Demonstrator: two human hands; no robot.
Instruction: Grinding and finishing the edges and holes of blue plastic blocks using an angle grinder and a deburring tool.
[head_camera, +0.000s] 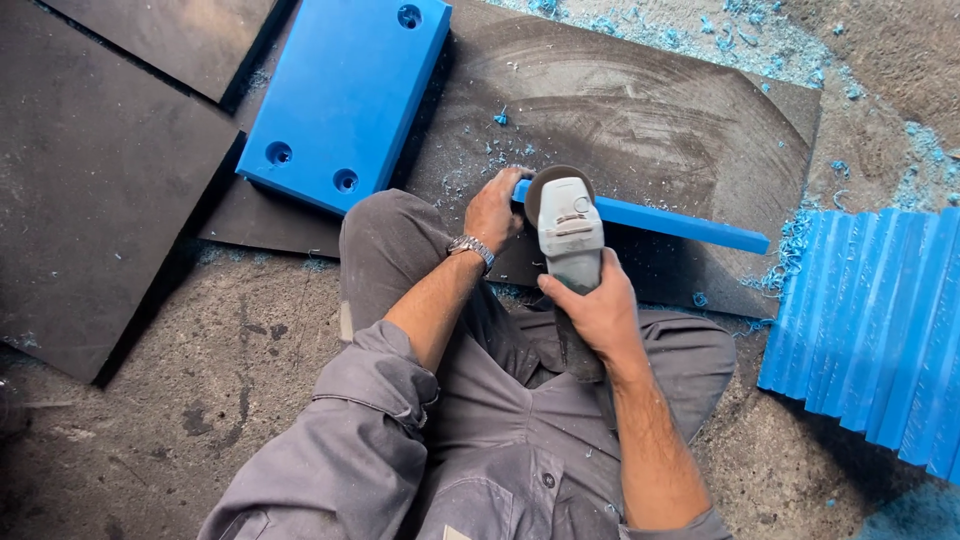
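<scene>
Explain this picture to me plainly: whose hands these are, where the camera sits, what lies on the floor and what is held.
The camera sits on a person's head and looks down at their own two hands and grey work clothes. The left hand grips one end of a long blue plastic strip lying on a dark mat. The right hand holds a grey angle grinder, its disc at the strip. Nearby lie a thick blue block with holes, a stack of blue strips and blue shavings.

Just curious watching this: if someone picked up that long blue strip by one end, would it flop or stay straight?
The blue plastic strip looks straight and fairly thick, so probably stiff with slight sag. Its flat faces suggest it would slide, not roll. The left hand pins one end, hinting it shifts easily.
</scene>
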